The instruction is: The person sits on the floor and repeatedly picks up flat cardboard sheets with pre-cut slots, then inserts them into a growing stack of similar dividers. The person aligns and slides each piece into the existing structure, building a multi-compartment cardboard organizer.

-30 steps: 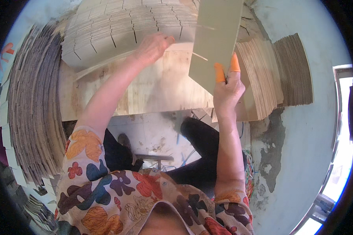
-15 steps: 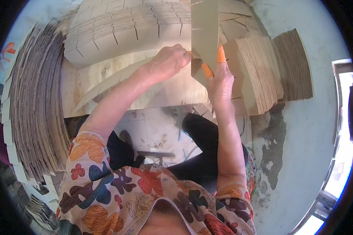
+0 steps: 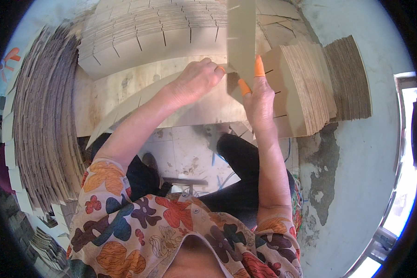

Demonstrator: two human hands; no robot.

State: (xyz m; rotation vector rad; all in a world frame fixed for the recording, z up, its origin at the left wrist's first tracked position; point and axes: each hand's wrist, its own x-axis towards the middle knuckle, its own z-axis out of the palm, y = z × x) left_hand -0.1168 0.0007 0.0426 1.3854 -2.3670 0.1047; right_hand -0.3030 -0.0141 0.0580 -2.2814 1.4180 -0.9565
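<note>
My left hand [image 3: 198,79] is closed, an orange cot on a fingertip, pinching the end of a long slotted cardboard strip [image 3: 133,103]. That strip slants down to the left under my forearm, its far end past the table's front edge. My right hand [image 3: 260,103] wears orange cots on thumb and forefinger and grips the lower end of a second cardboard strip [image 3: 242,39], which points away from me. The two strips meet between my hands; whether their slots are engaged is hard to see.
Slotted cardboard stacks stand at the back [image 3: 125,58], at the right [image 3: 306,88] and, tall, at the left [image 3: 44,116]. A darker cardboard stack [image 3: 350,76] sits by the right wall. Loose pieces [image 3: 278,23] lie at the back right of the wooden table [image 3: 90,111].
My left hand has shifted slightly left and nearer me. The slanting strip's left end has dropped toward me, its slots now showing. The other strip has tilted a little; my right hand has barely moved.
</note>
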